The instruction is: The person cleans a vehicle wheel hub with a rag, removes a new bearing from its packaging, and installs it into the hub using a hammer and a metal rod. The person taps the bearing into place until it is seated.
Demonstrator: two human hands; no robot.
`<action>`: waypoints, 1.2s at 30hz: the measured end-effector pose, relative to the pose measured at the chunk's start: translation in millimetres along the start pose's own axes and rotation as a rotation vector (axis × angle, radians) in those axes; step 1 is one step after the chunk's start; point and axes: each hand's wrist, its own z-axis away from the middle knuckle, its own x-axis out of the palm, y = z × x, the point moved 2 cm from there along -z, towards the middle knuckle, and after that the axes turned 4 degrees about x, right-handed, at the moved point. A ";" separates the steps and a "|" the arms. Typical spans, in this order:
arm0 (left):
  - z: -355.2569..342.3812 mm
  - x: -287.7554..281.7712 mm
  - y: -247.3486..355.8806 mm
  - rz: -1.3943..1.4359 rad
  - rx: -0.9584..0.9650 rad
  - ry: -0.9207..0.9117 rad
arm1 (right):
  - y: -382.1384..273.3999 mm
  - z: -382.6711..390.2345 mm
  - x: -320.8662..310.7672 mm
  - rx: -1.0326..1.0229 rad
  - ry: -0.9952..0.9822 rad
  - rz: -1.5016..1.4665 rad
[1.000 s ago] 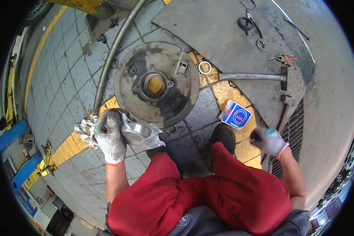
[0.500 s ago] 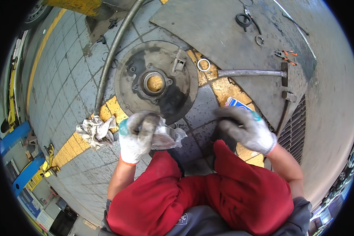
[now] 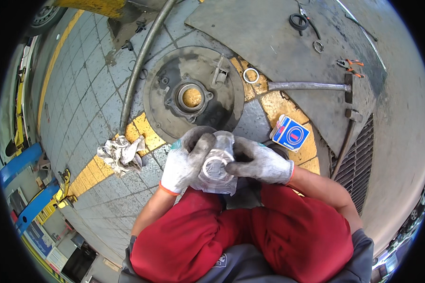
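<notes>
Between my hands, above my knees, is a ring-shaped bearing (image 3: 216, 169) wrapped in a clear plastic bag. My left hand (image 3: 189, 158), in a white and grey work glove, grips its left side with the fingers curled. The gloved right hand (image 3: 260, 162) closes on the other side, its thumb pressed against the wrapped face. Just beyond them a round dark metal backing plate (image 3: 158, 111) lies flat on the floor, with a raised hub around its central hole. A blue and white cardboard box (image 3: 290, 133) rests to the right of my right hand.
A crumpled rag (image 3: 122, 154) lies at the left beside a long metal pipe (image 3: 138, 68). To the right are a hammer (image 3: 311, 87), a second hammer (image 3: 344, 141), pliers (image 3: 350, 66), a pale ring (image 3: 250, 75) and a floor grate (image 3: 361, 165).
My right hand has moved left from beside the box and taken hold of the wrapped bearing. My left hand has brought it slightly right, its round face now showing. The box is now uncovered.
</notes>
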 end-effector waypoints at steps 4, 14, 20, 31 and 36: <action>4.5 -9.8 -7.4 -0.028 -0.066 -0.078 | -17.2 9.0 -15.8 0.160 -0.030 -0.282; 8.3 -6.8 -1.2 -0.149 -0.027 -0.263 | 14.0 10.2 -23.1 0.133 -0.013 -0.531; 21.8 -16.5 -4.4 0.133 0.024 -0.306 | 23.6 9.1 -16.8 0.123 -0.099 -0.727; 37.0 -36.6 -41.3 0.548 -0.186 -0.246 | -13.1 5.3 -8.7 0.076 -0.152 -0.513; 11.6 -22.0 0.9 0.113 0.018 -0.330 | -23.0 14.9 -18.6 0.141 -0.144 -0.229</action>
